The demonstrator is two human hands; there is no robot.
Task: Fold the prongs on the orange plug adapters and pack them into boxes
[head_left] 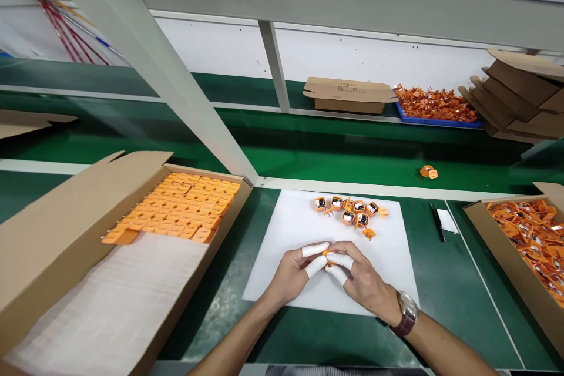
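Observation:
Both hands meet over a white foam sheet (304,217) and hold one small orange part (326,254) between them. My left hand (296,273) pinches it from the left, and my right hand (363,279) grips it from the right; white covers wrap several fingertips. The fingers hide most of the part. Just beyond, on the same sheet, lie several open orange housings (348,217) with black and white insides. An orange piece (369,234) lies nearest my right hand.
At left, an open carton (229,229) holds rows of orange pieces. A carton (489,229) of loose orange parts stands right, near a black pen (437,223). A blue tray (440,122) and folded cartons (524,94) sit behind; a slanted metal post (189,88) crosses the left.

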